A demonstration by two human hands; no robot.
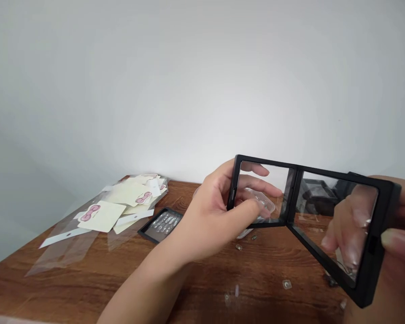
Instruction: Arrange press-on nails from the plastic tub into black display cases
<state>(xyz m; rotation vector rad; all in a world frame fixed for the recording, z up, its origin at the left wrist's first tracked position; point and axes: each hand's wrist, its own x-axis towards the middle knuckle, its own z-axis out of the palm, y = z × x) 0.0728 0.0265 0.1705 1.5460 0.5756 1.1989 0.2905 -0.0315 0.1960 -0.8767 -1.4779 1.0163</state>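
Between my two hands a hinged black display case (293, 198) with clear film windows stands unfolded, raised above the wooden table. My left hand (214, 204) grips its left half at the outer edge. The thumb is near the lower rim, and the other fingers show in the window area. At the far right my right hand (403, 243) holds the outer edge of the right half, thumb on the frame; more of its fingers show through that window. No item is visible inside either half. Part of the right hand lies hidden behind the frame.
Cream cards with pink bows (103, 216) are piled at the left with clear plastic bags (64, 254). A black case with clear nail-shaped pieces (164, 224) lies nearby. Small clear pieces (286, 284) are scattered in front. A clear container (268, 202) and dark frames (320, 191) sit behind.
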